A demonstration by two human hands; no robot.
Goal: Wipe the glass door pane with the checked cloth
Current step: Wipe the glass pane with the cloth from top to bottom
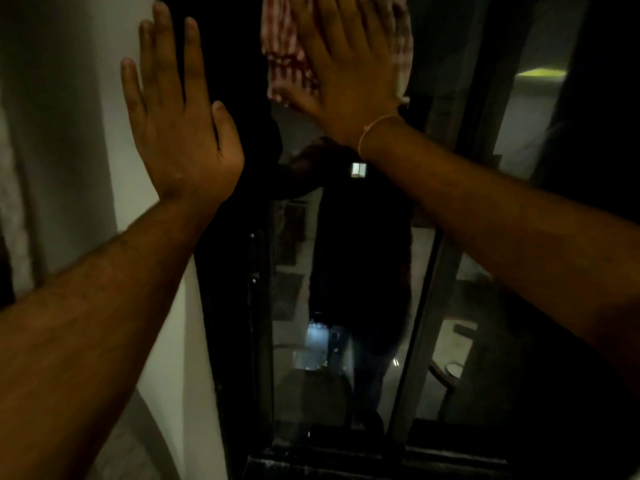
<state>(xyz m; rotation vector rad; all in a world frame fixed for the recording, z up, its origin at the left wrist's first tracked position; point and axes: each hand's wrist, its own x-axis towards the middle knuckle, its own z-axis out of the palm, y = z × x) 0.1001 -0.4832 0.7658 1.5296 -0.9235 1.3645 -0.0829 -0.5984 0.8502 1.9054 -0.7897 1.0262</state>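
Observation:
The glass door pane (332, 271) is tall, dark and reflective, set in a black frame at the middle of the view. High on it, my right hand (346, 71) lies flat with fingers spread, pressing the red-and-white checked cloth (284, 64) against the glass. The cloth shows around my fingers and reaches the top edge of the view. My left hand (176, 123) is open, palm flat on the white wall and the door frame's left edge, holding nothing. A thin band circles my right wrist.
A white wall (86, 133) fills the left side. The black door frame (235, 306) runs down beside it to a sill (346, 459) at the bottom. A second glass panel (502, 306) stands to the right, behind a metal bar (422, 323).

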